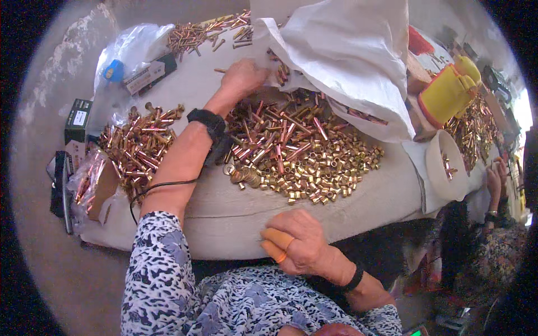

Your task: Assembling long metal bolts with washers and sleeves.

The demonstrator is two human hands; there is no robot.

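My left hand (245, 77) reaches to the far side of the table, close to the edge of a white sack (336, 53). Its fingers are curled, and the tips are hidden from me. A thin metal piece (220, 70) shows just left of that hand. Below the sack lies a heap of brass-coloured metal tubes (286, 131), with short ring-like sleeves (319, 176) along its near side. My right hand (296, 241) rests at the table's near edge, fingers folded in, two of them in orange finger covers. What it holds, if anything, is hidden.
More metal parts (140, 140) are piled at left, beside a clear plastic bag (89, 182) and dark boxes (77, 120). Loose bolts (207, 33) lie at the back. At right stand a white bowl (443, 165) and a yellow glove (448, 92); another person's hand (496, 179) is beyond.
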